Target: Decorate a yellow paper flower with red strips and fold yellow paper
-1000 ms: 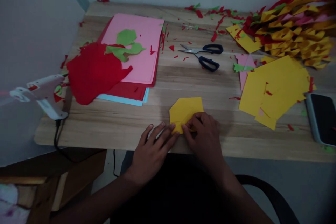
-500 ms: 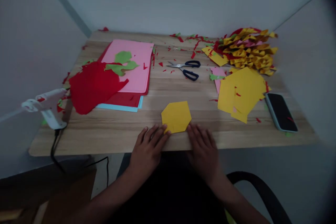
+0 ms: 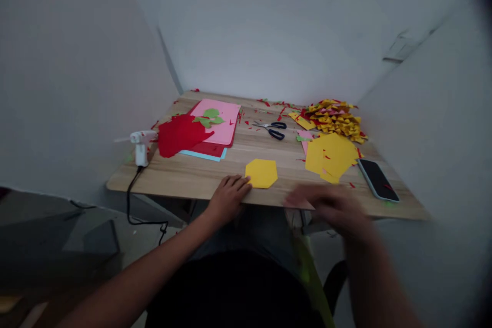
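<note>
A yellow many-sided piece of paper [image 3: 262, 172] lies flat near the table's front edge. My left hand [image 3: 229, 192] rests beside it with fingers laid out flat, the fingertips touching its left edge. To the right of the paper, my right hand [image 3: 326, 202] is lifted off over the table edge and smeared by motion; its fingers cannot be made out clearly. Scissors with dark handles [image 3: 274, 129] lie partly spread behind the paper. Larger yellow sheets [image 3: 332, 156] lie to the right, with small red scraps on them.
A white glue gun [image 3: 141, 148] stands at the left edge, its black cord hanging down. Red felt-like material [image 3: 179, 136] partly covers pink sheets [image 3: 221, 130]. A phone [image 3: 378, 179] lies at the right. Folded yellow pieces [image 3: 334, 118] are heaped at the back right.
My right hand has left the yellow paper and moved right and up. My left hand stays at the paper's left edge. The head view has tilted up, showing more wall.
</note>
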